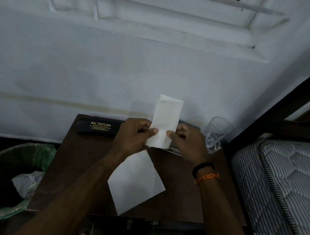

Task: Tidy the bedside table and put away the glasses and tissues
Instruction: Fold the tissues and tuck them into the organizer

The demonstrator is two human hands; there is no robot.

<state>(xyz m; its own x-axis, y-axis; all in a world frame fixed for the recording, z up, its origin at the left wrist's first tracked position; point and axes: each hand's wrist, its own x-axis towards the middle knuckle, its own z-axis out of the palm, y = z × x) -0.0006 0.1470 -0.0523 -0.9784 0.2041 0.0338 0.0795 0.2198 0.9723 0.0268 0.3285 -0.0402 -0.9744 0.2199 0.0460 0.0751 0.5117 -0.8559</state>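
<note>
A pale wall (80,66) with a window ledge fills the space beyond the fingers. To the right of the right hand lies a bed with a grey striped mattress (283,181) in a dark frame. Under both hands stands the dark wooden table (70,166). Left of the left forearm, beside the table, sits a bin lined with a green bag (8,180). A flat white tissue (135,184) lies on the table, nearer the person than the fingers. Beyond the left hand (131,136), at the table's far edge, rests a black glasses case (98,129) lettered in gold. Both hands pinch a folded tissue (164,121) upright between them, thumbs in front; the fingers (153,131) close on its lower part. Just right of the right hand (187,139) stands a clear drinking glass (216,134).
</note>
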